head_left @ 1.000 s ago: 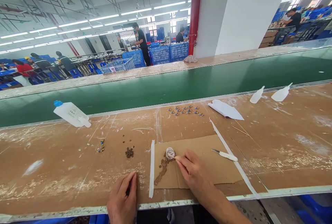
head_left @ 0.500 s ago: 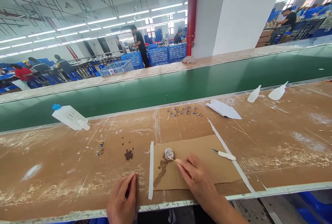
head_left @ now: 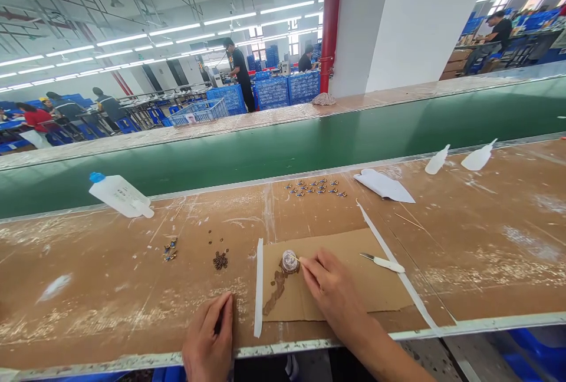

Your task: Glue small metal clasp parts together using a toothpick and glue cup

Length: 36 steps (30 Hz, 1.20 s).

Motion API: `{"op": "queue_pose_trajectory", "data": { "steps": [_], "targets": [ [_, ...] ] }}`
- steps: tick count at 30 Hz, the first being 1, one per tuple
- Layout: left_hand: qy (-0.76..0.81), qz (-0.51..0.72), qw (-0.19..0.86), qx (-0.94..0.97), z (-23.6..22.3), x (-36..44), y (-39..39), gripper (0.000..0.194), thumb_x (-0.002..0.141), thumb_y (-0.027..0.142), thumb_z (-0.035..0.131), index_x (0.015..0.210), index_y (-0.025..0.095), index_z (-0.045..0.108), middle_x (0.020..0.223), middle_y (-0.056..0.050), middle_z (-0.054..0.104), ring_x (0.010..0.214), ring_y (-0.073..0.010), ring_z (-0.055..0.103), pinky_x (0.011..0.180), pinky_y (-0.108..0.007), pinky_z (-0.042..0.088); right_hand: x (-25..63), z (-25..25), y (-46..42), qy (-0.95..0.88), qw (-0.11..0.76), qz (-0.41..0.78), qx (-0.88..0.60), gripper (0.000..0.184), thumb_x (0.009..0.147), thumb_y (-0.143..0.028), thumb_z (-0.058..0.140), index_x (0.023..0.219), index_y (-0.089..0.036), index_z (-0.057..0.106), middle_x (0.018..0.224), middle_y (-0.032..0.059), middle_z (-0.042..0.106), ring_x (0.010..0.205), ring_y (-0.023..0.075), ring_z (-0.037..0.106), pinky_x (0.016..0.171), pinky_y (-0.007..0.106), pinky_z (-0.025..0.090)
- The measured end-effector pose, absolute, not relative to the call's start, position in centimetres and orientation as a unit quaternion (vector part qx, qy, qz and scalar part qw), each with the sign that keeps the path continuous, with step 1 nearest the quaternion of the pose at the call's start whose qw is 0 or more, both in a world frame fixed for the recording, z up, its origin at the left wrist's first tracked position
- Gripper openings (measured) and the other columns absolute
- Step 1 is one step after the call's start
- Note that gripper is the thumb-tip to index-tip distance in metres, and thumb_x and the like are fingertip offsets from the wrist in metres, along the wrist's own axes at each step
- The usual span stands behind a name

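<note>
Pinched in my right hand (head_left: 331, 285) is a thin wooden stick (head_left: 298, 259), its tip at a small round pot (head_left: 290, 260) with whitish contents. The pot stands on a cardboard sheet (head_left: 345, 299), where a dark wet smear (head_left: 276, 293) runs down from it. My left hand (head_left: 210, 332) rests at the table's front edge with thumb and forefinger pressed together; whatever they may hold is hidden. Beyond it lie a heap of small dark rings (head_left: 220, 260) and a few small blue-and-gold parts (head_left: 170, 249).
A white-handled knife (head_left: 384, 263) lies on the cardboard's right side. Several blue-and-gold pieces (head_left: 316, 187) sit farther back, beside a folded white sheet (head_left: 384, 185). A blue-capped bottle (head_left: 120, 194) and two nozzle bottles (head_left: 437, 160) lie near the green conveyor belt (head_left: 265, 155).
My right hand has risen slightly and the stick now points more level at the pot. My left hand stays in place. The whole view has shifted a little.
</note>
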<state>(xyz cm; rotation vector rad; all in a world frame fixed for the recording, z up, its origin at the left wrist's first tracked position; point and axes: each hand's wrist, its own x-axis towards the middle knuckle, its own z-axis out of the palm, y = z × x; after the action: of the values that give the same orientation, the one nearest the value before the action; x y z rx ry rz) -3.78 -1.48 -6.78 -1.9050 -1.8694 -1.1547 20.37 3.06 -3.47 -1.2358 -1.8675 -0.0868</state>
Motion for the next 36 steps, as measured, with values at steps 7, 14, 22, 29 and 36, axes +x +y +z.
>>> {"op": "queue_pose_trajectory", "data": {
  "steps": [7,14,22,29,36],
  "targets": [
    [-0.625,-0.408,0.135,-0.652,-6.8,-3.6,-1.5,0.027,0.088,0.039,0.051,0.086,0.021,0.07,0.083,-0.002,0.07,0.073,-0.0142,0.066,0.072,-0.023,0.05,19.9,-3.5,3.3,-0.759,0.422,-0.029,-0.494,0.029,0.092,-0.012,0.037,0.072,-0.016,0.057,0.067,0.0015,0.045,0.061,0.0106,0.041,0.057,0.023,0.033],
    [-0.628,-0.396,0.133,-0.656,-6.6,-3.5,-1.5,0.027,0.089,0.038,0.05,0.088,0.02,0.069,0.084,-0.002,0.07,0.074,-0.0146,0.065,0.073,-0.024,0.05,20.4,-3.4,2.6,-0.752,0.443,-0.045,-0.486,0.026,0.092,-0.013,0.039,0.078,-0.016,0.06,0.067,0.0016,0.046,0.06,0.0108,0.044,0.056,0.022,0.034],
    [-0.627,-0.388,0.138,-0.661,-6.8,-3.6,-1.5,0.028,0.09,0.038,0.049,0.088,0.019,0.069,0.085,-0.003,0.069,0.075,-0.0146,0.065,0.074,-0.024,0.049,20.4,-3.6,2.0,-0.752,0.461,-0.005,-0.471,0.023,0.093,-0.015,0.04,0.082,-0.016,0.061,0.069,0.002,0.048,0.062,0.0108,0.046,0.057,0.022,0.037],
    [-0.629,-0.39,0.14,-0.658,-6.3,-3.4,-1.4,0.029,0.09,0.04,0.048,0.087,0.02,0.069,0.082,-0.002,0.069,0.072,-0.0143,0.065,0.07,-0.023,0.05,20.7,-3.7,1.6,-0.741,0.489,-0.006,-0.459,0.018,0.092,-0.013,0.043,0.087,-0.016,0.061,0.069,0.0012,0.046,0.062,0.0097,0.044,0.057,0.022,0.037],
    [-0.624,-0.389,0.135,-0.664,-6.5,-3.5,-1.5,0.026,0.089,0.038,0.05,0.088,0.021,0.069,0.083,-0.002,0.069,0.074,-0.0142,0.065,0.07,-0.022,0.049,20.6,-4.1,2.0,-0.725,0.492,-0.036,-0.481,0.02,0.092,-0.015,0.042,0.088,-0.015,0.061,0.068,0.0015,0.046,0.062,0.0102,0.044,0.056,0.021,0.037]
  ]
}}
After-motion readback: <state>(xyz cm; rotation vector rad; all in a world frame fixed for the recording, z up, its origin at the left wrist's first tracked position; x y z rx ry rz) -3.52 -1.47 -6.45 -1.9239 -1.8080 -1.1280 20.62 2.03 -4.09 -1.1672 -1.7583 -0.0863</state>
